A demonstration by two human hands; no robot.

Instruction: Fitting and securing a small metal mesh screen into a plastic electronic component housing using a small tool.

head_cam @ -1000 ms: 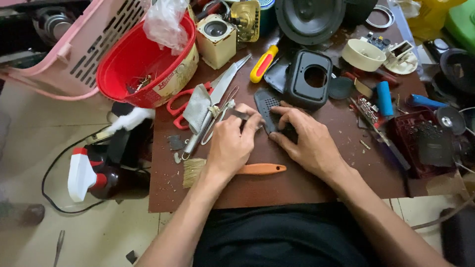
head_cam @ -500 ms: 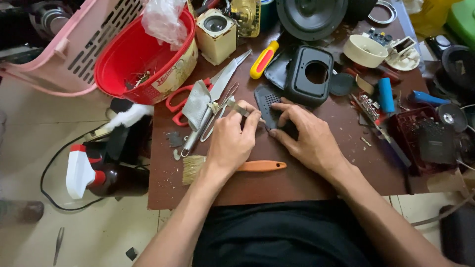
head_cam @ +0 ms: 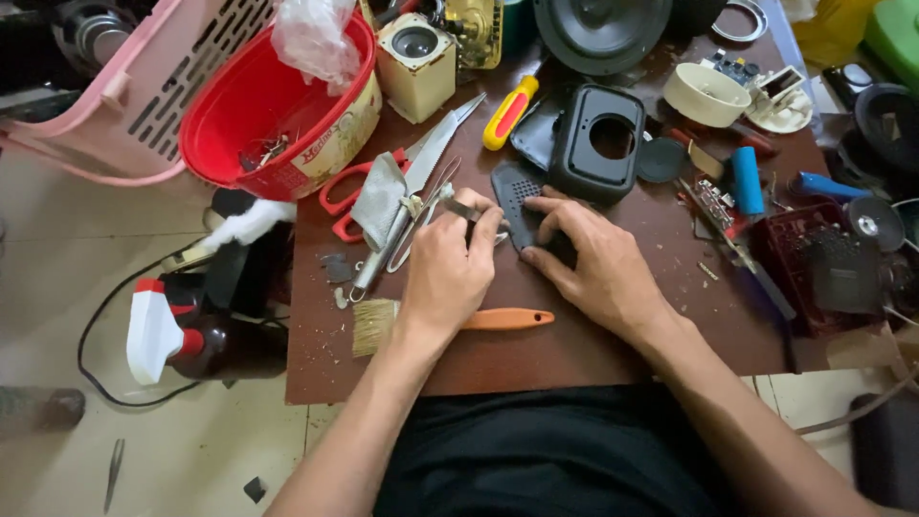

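I observed my right hand [head_cam: 598, 263] pressing a black panel [head_cam: 522, 206] flat on the table [head_cam: 593, 354], fingers spread. Left hand [head_cam: 450, 273] pinched a thin metal tool [head_cam: 458, 205]. Panel lay at three o'clock from it, long axis twelve-to-six.

Left hand [head_cam: 450, 273] grips small metal tool [head_cam: 458, 204]; right hand [head_cam: 595, 263] lies just right, on perforated panel [head_cam: 517, 196]. Brush [head_cam: 450, 323] lies nearer the body, under left wrist. Scissors [head_cam: 402, 168] left of grip. Housing [head_cam: 598, 142] and screwdriver [head_cam: 509, 112] behind.
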